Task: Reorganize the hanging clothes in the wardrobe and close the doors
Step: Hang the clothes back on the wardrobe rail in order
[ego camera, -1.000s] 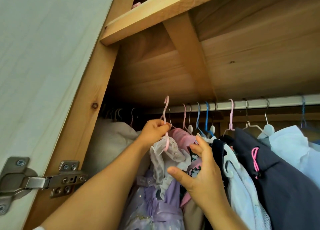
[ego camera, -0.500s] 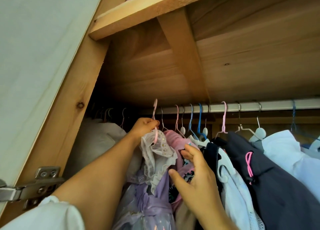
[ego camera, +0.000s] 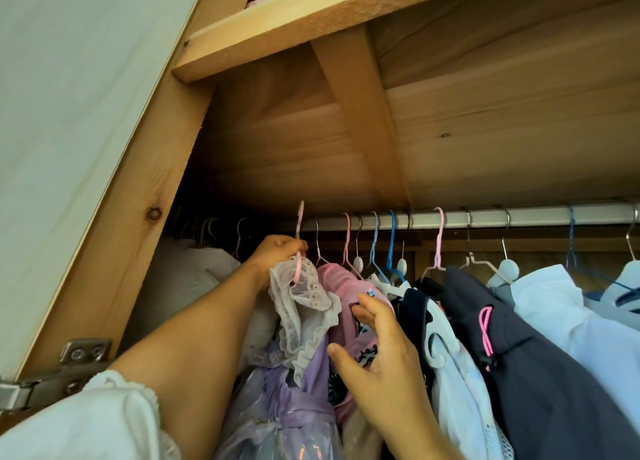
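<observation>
My left hand (ego camera: 278,251) is closed around the neck of a pink hanger (ego camera: 299,231) that carries a lilac dress (ego camera: 298,383) with a sheer frilled collar. The hanger's hook is level with the left end of the metal rail (ego camera: 485,216); I cannot tell whether it rests on the rail. My right hand (ego camera: 381,359) is spread open and presses against a pink garment (ego camera: 343,286) just right of the dress. Further right hang a white top (ego camera: 453,400), a dark navy garment (ego camera: 540,373) and pale blue shirts (ego camera: 568,307).
The open white wardrobe door (ego camera: 69,113) with its metal hinge (ego camera: 52,380) stands at the left. A wooden side post (ego camera: 138,224) and a wooden shelf (ego camera: 346,9) frame the opening. Pale bulky clothes (ego camera: 187,279) crowd the dark left end.
My left hand has carried the pink hanger and lilac dress up toward the rail. My right hand stayed against the pink garment. The camera has moved closer and tilted.
</observation>
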`<act>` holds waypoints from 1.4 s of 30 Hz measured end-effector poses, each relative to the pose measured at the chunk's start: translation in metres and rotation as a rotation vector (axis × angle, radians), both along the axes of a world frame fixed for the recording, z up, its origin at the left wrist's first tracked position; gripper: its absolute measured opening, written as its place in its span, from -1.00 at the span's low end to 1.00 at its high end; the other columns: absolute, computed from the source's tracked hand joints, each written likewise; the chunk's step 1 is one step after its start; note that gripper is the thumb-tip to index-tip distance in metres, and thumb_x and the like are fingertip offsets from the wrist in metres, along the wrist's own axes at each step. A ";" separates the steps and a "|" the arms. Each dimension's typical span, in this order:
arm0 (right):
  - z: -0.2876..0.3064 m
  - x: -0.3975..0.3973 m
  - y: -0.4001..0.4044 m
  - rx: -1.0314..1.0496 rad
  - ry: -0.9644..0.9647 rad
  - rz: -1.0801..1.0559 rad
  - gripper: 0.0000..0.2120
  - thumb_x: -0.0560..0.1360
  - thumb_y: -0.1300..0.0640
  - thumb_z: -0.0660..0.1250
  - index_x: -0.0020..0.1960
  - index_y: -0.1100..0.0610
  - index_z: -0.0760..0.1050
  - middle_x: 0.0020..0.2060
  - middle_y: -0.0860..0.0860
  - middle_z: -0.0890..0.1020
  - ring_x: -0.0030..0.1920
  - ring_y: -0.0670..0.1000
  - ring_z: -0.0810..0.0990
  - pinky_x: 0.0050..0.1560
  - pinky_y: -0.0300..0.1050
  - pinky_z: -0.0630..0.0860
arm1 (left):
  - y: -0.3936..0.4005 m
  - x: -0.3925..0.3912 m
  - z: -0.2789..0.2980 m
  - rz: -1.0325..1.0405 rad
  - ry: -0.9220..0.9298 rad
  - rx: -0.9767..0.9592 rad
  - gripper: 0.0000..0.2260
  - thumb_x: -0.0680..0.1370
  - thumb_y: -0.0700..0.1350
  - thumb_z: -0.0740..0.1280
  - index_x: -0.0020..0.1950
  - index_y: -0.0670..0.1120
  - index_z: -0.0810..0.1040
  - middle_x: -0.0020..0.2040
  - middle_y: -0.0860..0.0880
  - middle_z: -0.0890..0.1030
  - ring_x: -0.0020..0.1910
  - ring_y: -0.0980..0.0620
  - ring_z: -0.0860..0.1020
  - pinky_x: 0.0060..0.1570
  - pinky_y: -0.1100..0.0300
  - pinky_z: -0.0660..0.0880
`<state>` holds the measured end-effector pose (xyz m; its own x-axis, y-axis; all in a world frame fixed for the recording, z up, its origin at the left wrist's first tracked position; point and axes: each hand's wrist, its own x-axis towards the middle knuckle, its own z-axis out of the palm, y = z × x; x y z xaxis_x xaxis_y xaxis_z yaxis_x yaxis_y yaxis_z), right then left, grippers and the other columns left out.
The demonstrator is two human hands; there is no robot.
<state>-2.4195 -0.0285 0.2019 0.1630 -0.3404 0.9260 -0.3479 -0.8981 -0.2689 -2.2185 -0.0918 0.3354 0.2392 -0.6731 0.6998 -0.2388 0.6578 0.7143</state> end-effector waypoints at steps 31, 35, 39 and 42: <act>-0.003 0.003 0.001 -0.028 -0.009 0.014 -0.37 0.36 0.14 0.50 0.14 -0.33 0.21 0.13 -0.32 0.43 0.17 -0.45 0.34 0.03 -0.64 0.24 | -0.012 -0.001 -0.016 0.064 0.033 0.010 -0.78 0.58 -0.21 0.26 -0.27 -0.19 0.53 -0.36 -0.08 0.53 -0.39 0.04 0.49 -0.38 0.28 0.45; -0.004 0.004 0.001 -0.029 -0.007 0.010 -0.36 0.36 0.14 0.50 0.16 -0.33 0.21 0.12 -0.32 0.43 0.16 -0.42 0.35 0.02 -0.64 0.23 | -0.015 -0.006 -0.020 0.034 0.158 -0.057 -0.80 0.55 -0.22 0.31 -0.28 -0.19 0.53 -0.32 -0.13 0.54 -0.37 0.00 0.50 -0.30 0.23 0.47; -0.004 0.001 0.002 -0.021 -0.005 0.016 -0.35 0.36 0.12 0.50 0.23 -0.28 0.21 0.13 -0.36 0.41 0.15 -0.44 0.34 0.01 -0.66 0.22 | -0.023 -0.014 -0.024 0.061 0.241 -0.089 -0.84 0.50 -0.20 0.38 -0.28 -0.20 0.55 -0.36 -0.13 0.54 -0.37 -0.03 0.51 -0.22 0.15 0.49; -0.004 -0.002 0.002 -0.028 0.004 0.018 -0.36 0.37 0.13 0.49 0.20 -0.32 0.20 0.14 -0.38 0.39 0.19 -0.49 0.28 0.01 -0.67 0.20 | -0.027 -0.020 -0.026 0.017 0.306 -0.108 -0.89 0.46 -0.21 0.43 -0.16 -0.23 0.55 -0.34 -0.12 0.54 -0.34 -0.06 0.52 -0.25 0.16 0.50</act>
<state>-2.4212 -0.0269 0.1977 0.1729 -0.3112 0.9345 -0.3326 -0.9115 -0.2420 -2.2385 -0.1187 0.3093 0.4605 -0.5925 0.6610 -0.0354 0.7317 0.6807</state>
